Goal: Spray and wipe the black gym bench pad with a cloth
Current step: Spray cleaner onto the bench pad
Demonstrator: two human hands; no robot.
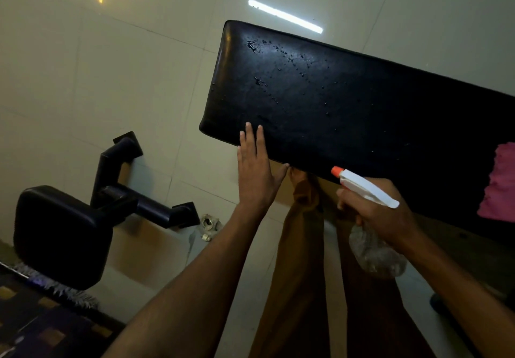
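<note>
With my left hand (255, 168) flat, fingers (250, 137) straight on the black padded bench (348, 101), I'd aim the clear spray bottle (370, 218) gripped in my right hand (387, 215) at dry patches.

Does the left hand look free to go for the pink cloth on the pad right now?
Probably yes. The left hand lies flat and empty on the near edge of the bench pad. The pink cloth sits far right, past the right hand holding the spray bottle, so it must cross.
</note>
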